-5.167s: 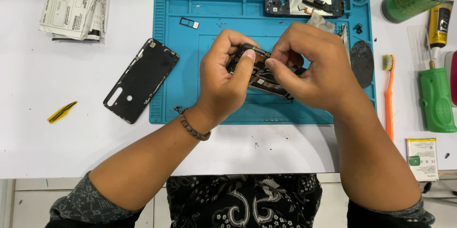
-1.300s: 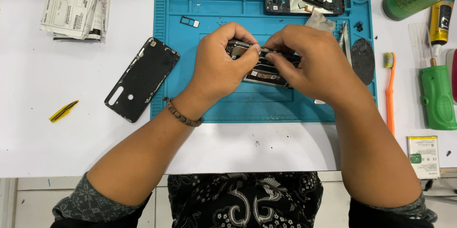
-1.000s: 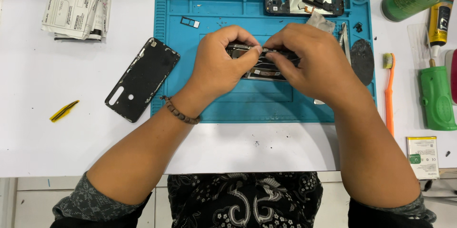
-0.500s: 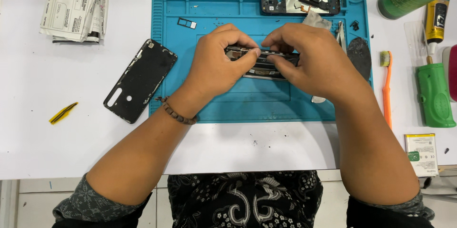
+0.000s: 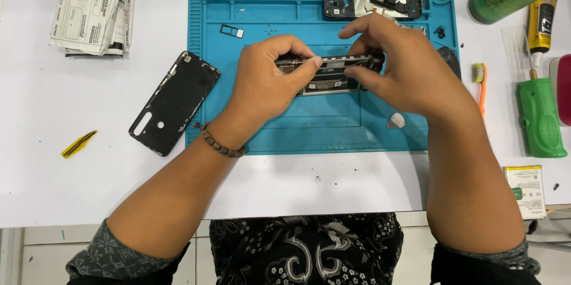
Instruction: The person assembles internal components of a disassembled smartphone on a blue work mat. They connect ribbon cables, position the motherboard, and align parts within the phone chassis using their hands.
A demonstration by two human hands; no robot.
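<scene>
left hand: brown beaded bracelet at wrist | sleeves: grey patterned, pushed above elbows | torso: black shirt, white floral print

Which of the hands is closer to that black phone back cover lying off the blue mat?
Left. The left hand is just right of the black back cover, not touching it; the right hand is farther right across the blue mat.

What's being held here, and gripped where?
Both hands hold the opened phone over the mat: left hand pinches its left end, right hand its right end.
</scene>
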